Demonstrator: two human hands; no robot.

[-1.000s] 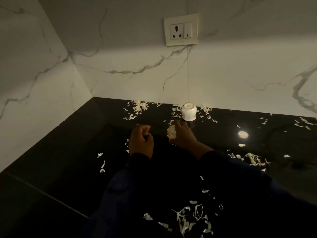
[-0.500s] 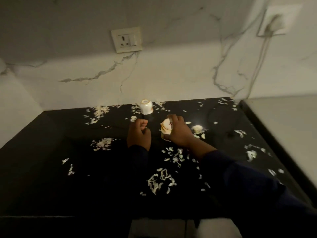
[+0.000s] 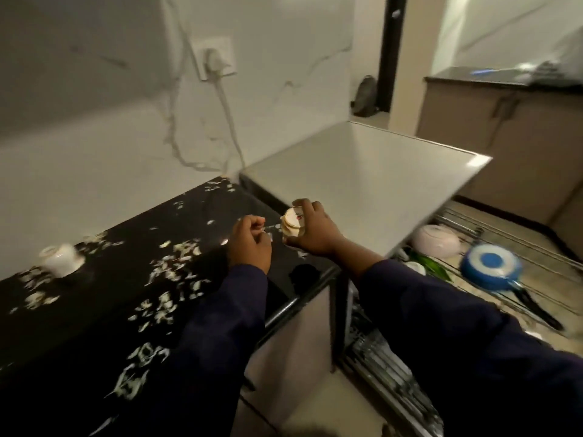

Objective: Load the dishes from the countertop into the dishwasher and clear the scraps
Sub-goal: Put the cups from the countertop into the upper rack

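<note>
My right hand (image 3: 315, 234) grips a small cream cup (image 3: 291, 227) with a red mark, held above the right end of the black countertop (image 3: 79, 310). My left hand (image 3: 250, 244) is curled into a fist just left of it and pinches something thin and pale; I cannot tell what. A second white cup (image 3: 60, 261) stands upside down at the counter's left. Pale vegetable scraps (image 3: 176, 263) lie scattered over the counter. To the right, the dishwasher's lower rack (image 3: 520, 253) is pulled out and holds a white bowl (image 3: 437, 242) and a blue pan (image 3: 490, 269).
The white dishwasher top (image 3: 362, 175) sits level with the counter at right. A plug and cable (image 3: 220, 83) hang down the marble wall. More wire racks (image 3: 388, 367) show below my right sleeve. A far counter (image 3: 504, 80) with items stands behind.
My view has swung right, from the counter corner to the dishwasher. Both hands moved right with the cup, from near the upside-down cup to the counter's right end.
</note>
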